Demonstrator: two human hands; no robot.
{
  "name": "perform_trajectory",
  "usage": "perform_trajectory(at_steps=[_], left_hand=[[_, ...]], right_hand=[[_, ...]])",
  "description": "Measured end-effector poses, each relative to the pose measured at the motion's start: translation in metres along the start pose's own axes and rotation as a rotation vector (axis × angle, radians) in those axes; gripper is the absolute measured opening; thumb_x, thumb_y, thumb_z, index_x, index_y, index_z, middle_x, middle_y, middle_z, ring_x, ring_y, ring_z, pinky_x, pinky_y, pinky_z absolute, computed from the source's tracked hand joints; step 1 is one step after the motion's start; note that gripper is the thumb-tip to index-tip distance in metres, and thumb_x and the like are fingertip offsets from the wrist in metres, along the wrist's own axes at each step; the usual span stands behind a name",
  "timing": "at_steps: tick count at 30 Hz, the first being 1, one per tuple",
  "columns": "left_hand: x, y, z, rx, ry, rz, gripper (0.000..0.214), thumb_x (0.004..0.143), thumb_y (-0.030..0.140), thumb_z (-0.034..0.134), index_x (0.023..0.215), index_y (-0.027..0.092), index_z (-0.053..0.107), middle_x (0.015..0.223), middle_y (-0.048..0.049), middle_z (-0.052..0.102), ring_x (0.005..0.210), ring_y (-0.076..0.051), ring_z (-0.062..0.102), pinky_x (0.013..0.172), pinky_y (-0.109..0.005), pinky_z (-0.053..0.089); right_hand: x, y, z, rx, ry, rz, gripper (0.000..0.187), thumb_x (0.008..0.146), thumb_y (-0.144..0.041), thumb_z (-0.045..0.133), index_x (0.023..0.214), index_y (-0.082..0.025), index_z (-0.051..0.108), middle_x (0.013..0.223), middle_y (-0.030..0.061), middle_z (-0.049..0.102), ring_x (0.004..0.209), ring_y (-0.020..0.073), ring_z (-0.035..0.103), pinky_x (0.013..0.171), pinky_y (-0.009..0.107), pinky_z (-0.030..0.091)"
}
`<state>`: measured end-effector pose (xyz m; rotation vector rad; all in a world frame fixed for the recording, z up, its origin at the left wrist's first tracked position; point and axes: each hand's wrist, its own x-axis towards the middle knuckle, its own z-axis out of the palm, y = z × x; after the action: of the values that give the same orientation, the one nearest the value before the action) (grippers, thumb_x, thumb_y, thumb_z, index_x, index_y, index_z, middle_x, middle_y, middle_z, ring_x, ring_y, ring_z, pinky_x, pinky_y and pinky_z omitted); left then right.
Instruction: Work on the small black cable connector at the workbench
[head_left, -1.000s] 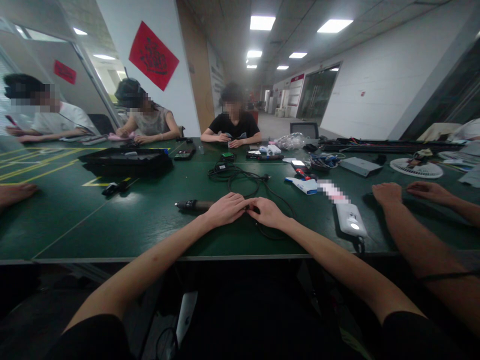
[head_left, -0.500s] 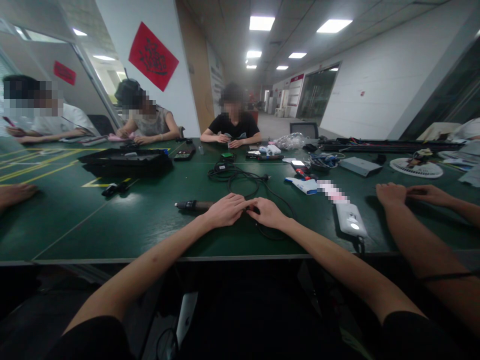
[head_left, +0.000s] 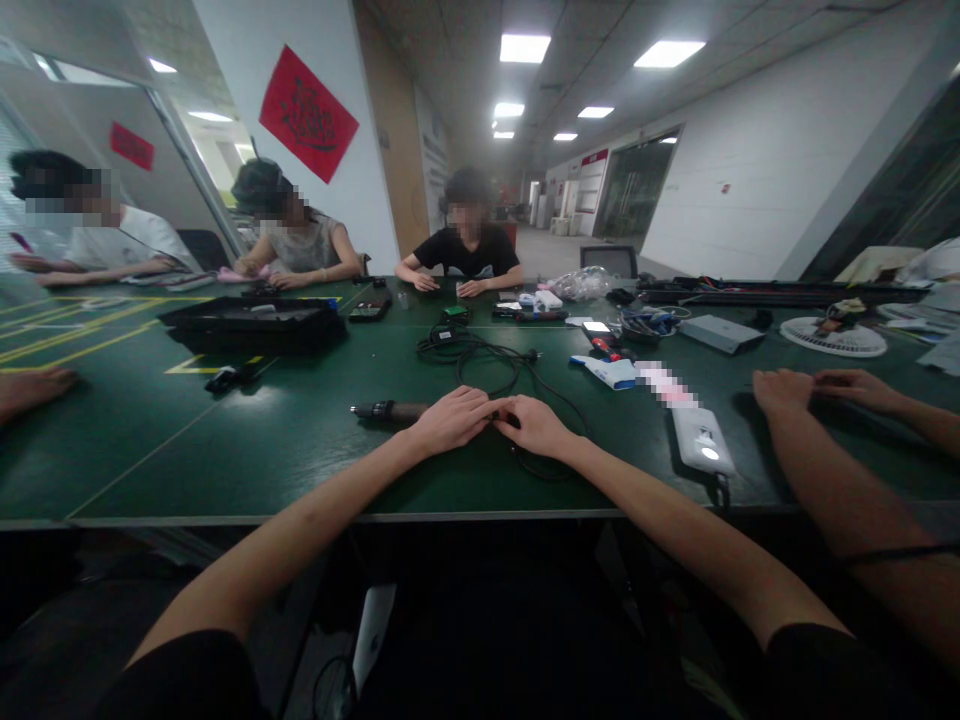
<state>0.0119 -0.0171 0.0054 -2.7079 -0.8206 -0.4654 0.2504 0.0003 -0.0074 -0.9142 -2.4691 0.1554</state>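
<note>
My left hand (head_left: 450,420) lies over the handle of a dark, rod-shaped tool (head_left: 382,410) on the green table (head_left: 300,450), fingers curled around it. The tool's tip sticks out to the left of the hand. My right hand (head_left: 536,425) meets the left one fingertip to fingertip, its fingers pressed together on the black cable (head_left: 487,355) where it leaves the tool's rear end. From there the cable loops away across the table in loose coils.
A neighbour's two hands (head_left: 780,388) rest on the table at my right, beside a white device (head_left: 701,440). Another person's hand (head_left: 30,385) lies at the left edge. A black tray (head_left: 251,322), a blue-white object (head_left: 611,370) and small tools lie farther back. Three people sit opposite.
My hands have stayed in place on the tool. The neighbour's hands at the right have drawn closer together, and the person opposite has moved one hand outward.
</note>
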Motion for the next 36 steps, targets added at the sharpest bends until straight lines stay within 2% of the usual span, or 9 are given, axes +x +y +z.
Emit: perform_trajectory(at_steps=[5, 11, 17, 23, 29, 36], left_hand=[[0.0005, 0.0003, 0.0011, 0.032, -0.003, -0.020, 0.059, 0.104, 0.026, 0.048, 0.161, 0.022, 0.033, 0.118, -0.0098, 0.065, 0.114, -0.025, 0.059, 0.104, -0.040, 0.044], [-0.0012, 0.0002, 0.0002, 0.011, 0.023, 0.012, 0.064, 0.102, 0.023, 0.050, 0.163, 0.023, 0.029, 0.127, -0.0103, 0.064, 0.123, -0.024, 0.057, 0.109, -0.040, 0.043], [-0.0003, -0.0019, 0.0040, 0.036, 0.007, -0.010, 0.058, 0.104, 0.026, 0.049, 0.160, 0.022, 0.035, 0.117, -0.0100, 0.066, 0.114, -0.025, 0.061, 0.104, -0.041, 0.045], [0.0002, 0.0009, -0.0010, 0.009, 0.012, 0.022, 0.063, 0.103, 0.023, 0.049, 0.163, 0.023, 0.030, 0.129, -0.0111, 0.064, 0.125, -0.025, 0.058, 0.110, -0.041, 0.043], [0.0001, -0.0023, 0.0038, 0.034, 0.017, -0.007, 0.060, 0.105, 0.028, 0.048, 0.162, 0.021, 0.031, 0.122, -0.0106, 0.066, 0.118, -0.025, 0.060, 0.106, -0.041, 0.046], [-0.0005, 0.0025, -0.0049, -0.011, 0.016, 0.021, 0.069, 0.101, 0.024, 0.052, 0.165, 0.022, 0.026, 0.127, -0.0115, 0.065, 0.123, -0.025, 0.059, 0.109, -0.042, 0.045]], right_hand=[[-0.0004, 0.0011, 0.0009, -0.003, -0.002, -0.002, 0.014, 0.096, -0.026, 0.071, 0.086, -0.018, 0.067, 0.092, 0.0050, 0.070, 0.088, 0.0193, 0.062, 0.082, 0.031, 0.045], [0.0000, 0.0002, -0.0001, -0.002, 0.000, -0.005, 0.014, 0.097, -0.027, 0.070, 0.087, -0.018, 0.066, 0.093, 0.0053, 0.070, 0.086, 0.0190, 0.062, 0.082, 0.031, 0.045], [-0.0002, -0.0001, -0.0001, 0.003, 0.004, -0.008, 0.013, 0.096, -0.025, 0.071, 0.086, -0.018, 0.066, 0.093, 0.0052, 0.070, 0.088, 0.0192, 0.062, 0.082, 0.031, 0.045], [-0.0004, -0.0008, -0.0015, 0.002, 0.002, -0.002, 0.013, 0.097, -0.026, 0.070, 0.087, -0.018, 0.066, 0.093, 0.0049, 0.069, 0.085, 0.0183, 0.061, 0.080, 0.030, 0.044], [-0.0001, -0.0008, -0.0016, 0.013, -0.001, -0.009, 0.013, 0.096, -0.024, 0.071, 0.085, -0.019, 0.066, 0.094, 0.0052, 0.070, 0.087, 0.0191, 0.062, 0.081, 0.031, 0.045], [0.0002, -0.0002, -0.0007, 0.017, 0.000, -0.008, 0.012, 0.095, -0.025, 0.072, 0.086, -0.018, 0.067, 0.093, 0.0052, 0.070, 0.085, 0.0190, 0.062, 0.080, 0.031, 0.045]])
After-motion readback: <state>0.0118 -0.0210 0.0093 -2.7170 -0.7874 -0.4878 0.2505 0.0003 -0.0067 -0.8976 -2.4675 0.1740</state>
